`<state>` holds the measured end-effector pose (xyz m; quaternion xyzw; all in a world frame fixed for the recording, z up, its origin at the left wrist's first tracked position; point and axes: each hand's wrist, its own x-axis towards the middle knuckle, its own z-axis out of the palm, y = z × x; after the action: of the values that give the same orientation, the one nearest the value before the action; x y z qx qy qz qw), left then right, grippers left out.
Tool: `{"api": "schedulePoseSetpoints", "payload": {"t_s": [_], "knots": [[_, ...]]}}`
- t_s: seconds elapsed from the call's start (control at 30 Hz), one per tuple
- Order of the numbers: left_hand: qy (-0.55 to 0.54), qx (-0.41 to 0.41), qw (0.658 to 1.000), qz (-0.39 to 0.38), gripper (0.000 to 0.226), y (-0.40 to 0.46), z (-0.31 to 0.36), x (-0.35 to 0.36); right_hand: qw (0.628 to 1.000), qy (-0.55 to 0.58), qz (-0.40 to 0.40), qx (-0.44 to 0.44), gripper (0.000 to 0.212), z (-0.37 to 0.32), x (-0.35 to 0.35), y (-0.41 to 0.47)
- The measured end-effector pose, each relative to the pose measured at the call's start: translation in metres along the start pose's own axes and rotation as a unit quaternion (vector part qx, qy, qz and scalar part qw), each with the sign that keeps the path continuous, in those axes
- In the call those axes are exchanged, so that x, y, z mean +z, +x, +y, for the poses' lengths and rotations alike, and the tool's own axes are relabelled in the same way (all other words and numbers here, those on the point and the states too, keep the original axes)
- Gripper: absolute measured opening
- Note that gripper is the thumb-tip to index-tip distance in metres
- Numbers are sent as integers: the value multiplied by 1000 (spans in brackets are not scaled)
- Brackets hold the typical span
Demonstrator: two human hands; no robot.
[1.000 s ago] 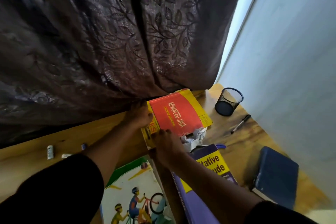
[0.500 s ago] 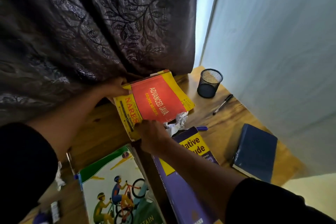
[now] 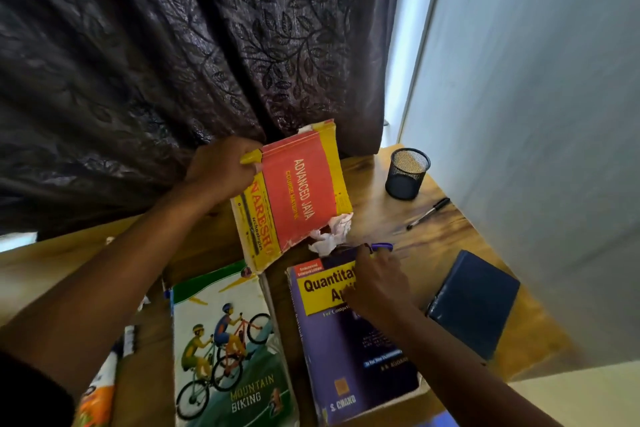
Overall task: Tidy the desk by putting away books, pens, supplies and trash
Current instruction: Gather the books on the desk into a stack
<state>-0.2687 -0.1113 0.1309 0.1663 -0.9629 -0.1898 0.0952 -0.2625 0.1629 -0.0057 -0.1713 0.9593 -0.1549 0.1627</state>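
My left hand grips the top left corner of a red and yellow "Advanced Java" book and holds it tilted up off the wooden desk, against the curtain. My right hand lies over the top of a purple "Quantitative Aptitude" book, with its fingertips at a purple pen. Crumpled white paper sits just under the red book's lower corner. A black pen lies near a black mesh pen cup.
A "Mountain Biking" book lies flat at the front left, a dark blue notebook at the right edge. A dark curtain hangs behind the desk and a pale wall closes the right side. An orange packet lies at the far left.
My right hand let go of the red book and moved right onto the purple book, toward the purple pen. My left hand alone now holds the red book, tilted more upright.
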Motion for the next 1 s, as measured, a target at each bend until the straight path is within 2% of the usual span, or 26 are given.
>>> {"api": "schedulePoseSetpoints", "payload": {"t_s": [0.13,0.23,0.4,0.47,0.53,0.57,0.67,0.83,1.0], "knots": [[18,12,997,68,26,-37,12,-16,997,49,-55,33,98,17,9,-8],[17,-23,993,113,21,-62,10,-21,996,71,-45,32,106,24,10,-4],[-65,-114,976,175,20,-114,-7,-25,987,128,-65,73,123,36,7,10],[-96,-144,965,195,20,-137,-13,-23,981,137,-96,95,113,38,2,13],[-139,-166,954,207,18,-157,-23,-15,977,153,-116,89,79,39,-1,15],[-164,-175,948,209,17,-167,-30,-11,976,159,-124,86,68,40,0,17],[-262,-208,914,231,13,-187,-47,0,971,173,-136,96,62,44,9,19],[-362,-257,866,231,24,-219,-76,18,960,251,-99,74,26,48,15,11],[-413,-277,831,249,28,-252,-98,28,922,381,-46,40,18,53,23,-9]]}}
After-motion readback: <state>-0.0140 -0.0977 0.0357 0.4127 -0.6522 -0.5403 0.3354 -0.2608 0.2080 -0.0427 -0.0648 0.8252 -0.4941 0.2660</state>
